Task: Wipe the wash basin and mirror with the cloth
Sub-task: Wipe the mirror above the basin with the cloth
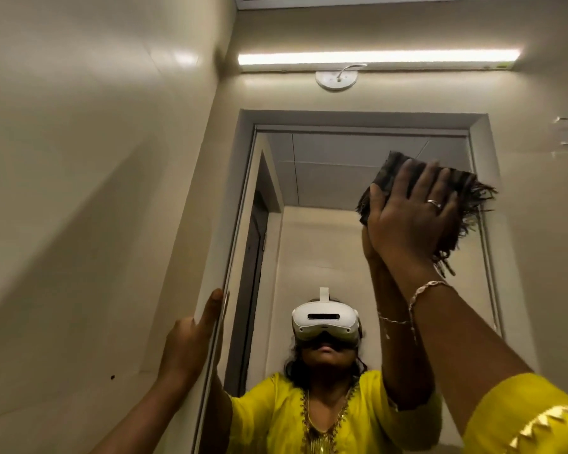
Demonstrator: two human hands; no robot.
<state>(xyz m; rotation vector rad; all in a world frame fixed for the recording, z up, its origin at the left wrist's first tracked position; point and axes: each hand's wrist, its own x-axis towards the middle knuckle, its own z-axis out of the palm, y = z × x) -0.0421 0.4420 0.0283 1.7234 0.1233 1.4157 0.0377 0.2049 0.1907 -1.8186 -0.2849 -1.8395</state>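
Beige wall (95, 158), framed mirror (325, 178) mounted on it, dark fringed cloth (389, 176) flat against its upper right

Cloth (389, 175): dark brown, folded into a thick pad, frayed fringe hanging off its right and lower edges. Lies pressed flat against the mirror (325, 240), high up, well apart from the left edge, under the spread right hand (413, 217). Mirror: upright, tall, reflects a doorway and ceiling.

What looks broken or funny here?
The dark cloth under the right hand is frayed, loose threads hanging off its right edge. A small dark spot marks the left wall.
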